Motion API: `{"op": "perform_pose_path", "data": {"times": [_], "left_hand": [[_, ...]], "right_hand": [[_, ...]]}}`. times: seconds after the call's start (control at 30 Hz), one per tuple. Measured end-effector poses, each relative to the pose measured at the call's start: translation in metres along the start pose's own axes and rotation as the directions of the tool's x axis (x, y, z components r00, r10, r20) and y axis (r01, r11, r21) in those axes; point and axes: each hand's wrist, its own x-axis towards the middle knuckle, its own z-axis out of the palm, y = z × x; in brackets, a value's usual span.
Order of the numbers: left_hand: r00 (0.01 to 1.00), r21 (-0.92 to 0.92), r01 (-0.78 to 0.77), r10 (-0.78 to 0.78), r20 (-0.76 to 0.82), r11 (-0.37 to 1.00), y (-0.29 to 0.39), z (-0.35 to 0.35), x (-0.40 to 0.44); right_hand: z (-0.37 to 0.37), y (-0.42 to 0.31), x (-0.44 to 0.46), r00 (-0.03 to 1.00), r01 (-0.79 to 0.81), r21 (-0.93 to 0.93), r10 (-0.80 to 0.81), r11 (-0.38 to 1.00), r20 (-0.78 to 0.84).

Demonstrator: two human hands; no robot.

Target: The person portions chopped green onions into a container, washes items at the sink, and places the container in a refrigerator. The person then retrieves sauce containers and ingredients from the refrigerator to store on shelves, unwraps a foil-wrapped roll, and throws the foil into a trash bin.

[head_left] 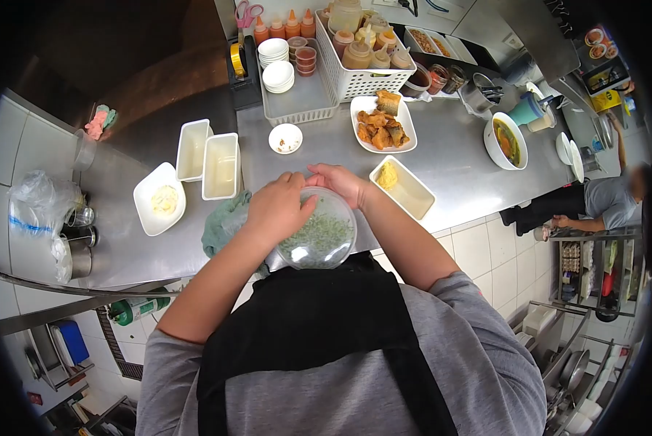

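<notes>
Close to my body, at the counter's front edge, is a round clear plastic container (317,231) with chopped green herbs showing inside. My left hand (279,205) grips its upper left rim, thumb lying over the top. On the far rim, my right hand (338,183) curls its fingers against the edge; part of those fingers is hidden. A green cloth (224,224) lies left of the container, partly under my left forearm. Just beyond my hands sits a small white bowl (285,139) with brown bits in it.
Two white rectangular dishes (220,167) and a plate with a pale mound (151,218) stand left. Fried pieces fill a white dish (384,123); a yellow mound lies in another dish (413,198). A soup bowl (506,142) is right. Sauce bottles stand in a basket (362,83). Another person (609,200) stands far right.
</notes>
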Motion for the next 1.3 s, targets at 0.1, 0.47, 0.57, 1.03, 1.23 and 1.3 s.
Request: {"op": "perform_pose_path", "data": {"times": [0.1, 0.47, 0.57, 1.03, 1.23, 1.3], "left_hand": [[0.998, 0.044, -0.054, 0.055, -0.026, 0.998, 0.004, -0.001, 0.010], [0.980, -0.131, -0.195, 0.189, -0.057, 0.972, 0.002, -0.001, 0.007], [0.964, -0.097, -0.235, 0.219, -0.150, 0.967, 0.006, -0.009, -0.001], [0.970, -0.288, -0.184, 0.221, 0.103, 0.940, -0.021, -0.021, 0.007], [0.926, -0.243, 0.369, -0.333, 0.177, 0.897, -0.032, -0.009, -0.010], [0.991, -0.109, 0.131, -0.132, -0.006, 0.985, -0.019, -0.005, -0.014]], "right_hand": [[0.006, 0.006, -0.005, 0.999, 0.025, 0.152, -0.029, 0.988, 0.023], [0.005, 0.008, 0.005, 0.999, 0.048, -0.068, -0.047, 0.997, 0.015], [0.028, 0.000, -0.010, 0.998, 0.017, -0.303, -0.034, 0.953, -0.053], [0.030, -0.005, 0.019, 0.999, 0.033, -0.536, -0.041, 0.844, -0.002], [0.002, -0.019, -0.003, 0.975, 0.113, -0.122, -0.134, 0.986, -0.178], [0.000, -0.015, -0.003, 0.999, 0.039, 0.017, -0.039, 0.999, -0.001]]}}
